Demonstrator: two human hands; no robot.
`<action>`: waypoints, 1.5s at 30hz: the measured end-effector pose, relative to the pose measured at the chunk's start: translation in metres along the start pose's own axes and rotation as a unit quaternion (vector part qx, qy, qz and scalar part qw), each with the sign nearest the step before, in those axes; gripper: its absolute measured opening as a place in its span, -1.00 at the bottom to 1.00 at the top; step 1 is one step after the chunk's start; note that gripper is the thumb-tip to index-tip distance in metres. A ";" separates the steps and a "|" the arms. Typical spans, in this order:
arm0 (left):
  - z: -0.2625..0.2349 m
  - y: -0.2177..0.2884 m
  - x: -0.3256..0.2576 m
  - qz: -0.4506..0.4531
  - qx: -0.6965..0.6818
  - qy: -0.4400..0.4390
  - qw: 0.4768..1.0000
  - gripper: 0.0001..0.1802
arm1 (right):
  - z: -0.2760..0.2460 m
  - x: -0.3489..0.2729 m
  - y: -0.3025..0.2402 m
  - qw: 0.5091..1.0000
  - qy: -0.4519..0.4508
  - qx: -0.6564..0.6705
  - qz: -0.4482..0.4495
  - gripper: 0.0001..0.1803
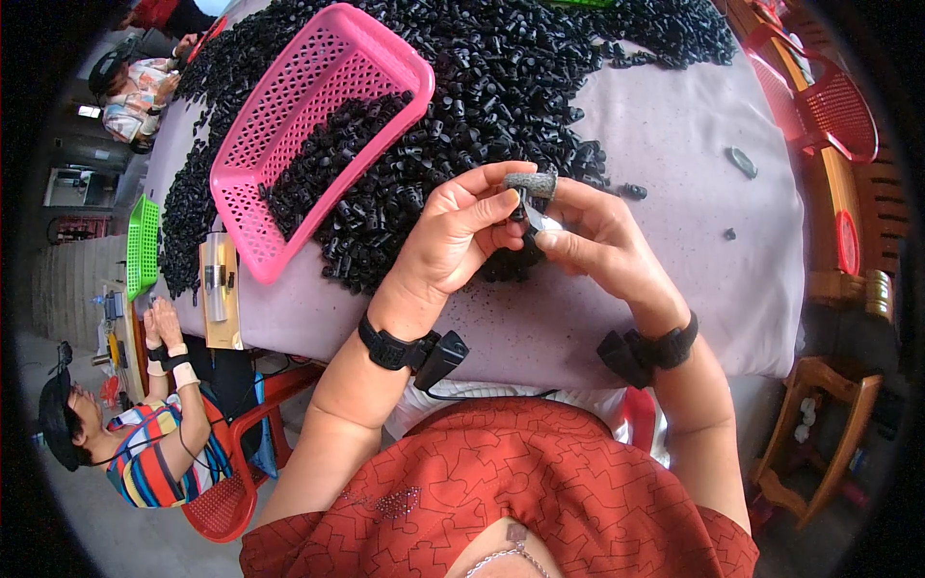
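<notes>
Pinching a small black plastic part [527,214] — left hand [453,241], right hand [602,241].

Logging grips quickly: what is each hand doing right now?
Left hand: closed, pinching the small black part.
Right hand: closed on the same part; grey finger cot on one finger.

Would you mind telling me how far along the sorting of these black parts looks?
Done: a modest batch lies in the pink basket. In hand: the left hand and right hand work one small black part. Left: the big pile of black parts on the table.
</notes>
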State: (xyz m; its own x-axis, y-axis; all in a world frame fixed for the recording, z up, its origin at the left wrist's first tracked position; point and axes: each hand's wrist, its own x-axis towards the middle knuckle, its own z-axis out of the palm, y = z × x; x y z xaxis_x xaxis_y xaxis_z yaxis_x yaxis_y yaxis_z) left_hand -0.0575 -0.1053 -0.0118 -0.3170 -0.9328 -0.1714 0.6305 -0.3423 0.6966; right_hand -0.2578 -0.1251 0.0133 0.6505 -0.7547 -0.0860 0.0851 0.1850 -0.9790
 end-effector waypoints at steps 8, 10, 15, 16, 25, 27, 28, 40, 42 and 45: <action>-0.002 -0.003 0.002 -0.009 0.002 -0.011 1.000 -0.57 | -0.006 0.001 0.006 0.999 -0.014 0.039 -0.002 -0.62; -0.004 -0.002 0.002 0.001 0.001 -0.011 1.000 -0.58 | -0.003 0.001 0.005 0.999 -0.019 0.037 -0.012 -0.59; -0.003 -0.003 0.003 0.007 0.010 0.005 1.000 -0.59 | -0.002 -0.001 0.002 1.000 -0.021 0.009 -0.009 -0.48; -0.003 -0.003 0.003 0.008 0.010 0.007 1.000 -0.59 | -0.002 -0.001 0.002 1.000 -0.021 0.009 -0.009 -0.48; -0.001 -0.004 0.002 0.000 0.023 -0.021 1.000 -0.57 | -0.011 0.001 0.005 0.999 -0.025 0.032 0.024 -0.59; 0.000 -0.004 0.002 0.001 0.020 -0.011 1.000 -0.57 | -0.008 0.001 0.004 0.999 -0.019 0.023 0.018 -0.64; 0.000 -0.004 0.002 0.002 0.017 0.000 1.000 -0.57 | -0.006 0.000 0.003 0.999 -0.020 0.024 0.019 -0.64; -0.002 -0.005 0.004 0.019 0.036 0.008 0.999 -0.56 | -0.003 0.000 0.002 1.000 -0.019 0.008 -0.006 -0.50; -0.003 -0.004 0.003 0.009 0.023 -0.005 1.000 -0.55 | -0.004 0.000 0.001 1.000 -0.016 0.012 -0.004 -0.50; -0.006 -0.004 0.003 -0.002 0.005 -0.027 1.000 -0.55 | -0.007 0.000 0.003 1.000 -0.019 0.019 0.006 -0.48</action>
State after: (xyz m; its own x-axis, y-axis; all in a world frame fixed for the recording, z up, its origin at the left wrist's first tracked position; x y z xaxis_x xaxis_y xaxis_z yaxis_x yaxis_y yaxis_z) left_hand -0.0572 -0.1077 -0.0194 -0.3572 -0.9241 -0.1357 0.6219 -0.3438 0.7036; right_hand -0.2625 -0.1290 0.0092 0.6797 -0.7279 -0.0906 0.1055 0.2192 -0.9700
